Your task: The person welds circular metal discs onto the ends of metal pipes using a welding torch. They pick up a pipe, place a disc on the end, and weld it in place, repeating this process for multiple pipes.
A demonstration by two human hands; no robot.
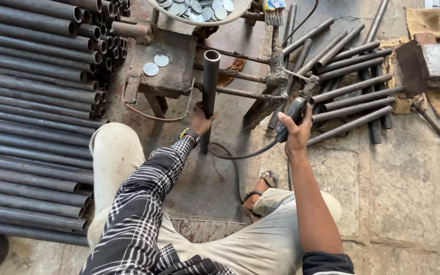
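My left hand (200, 121) grips a dark steel pipe (210, 81) that stands upright with its open top end toward me, resting beside a rusty metal stand (171, 66). Two small round metal discs (156, 64) lie on that stand's flat top. My right hand (296, 133) holds a welding electrode holder (294, 113), its black cable (240, 155) trailing across the floor toward my knee. The holder's tip points at the stand's rusty frame (273, 81). A watch sits on my left wrist.
A large stack of long dark pipes (31, 117) fills the left side. Several short cut pipes (347, 86) lie on the floor at right, near a metal block (436, 61) on sacking. A bowl of round discs (199, 10) sits at the top. My sandalled foot (260, 191) rests on concrete.
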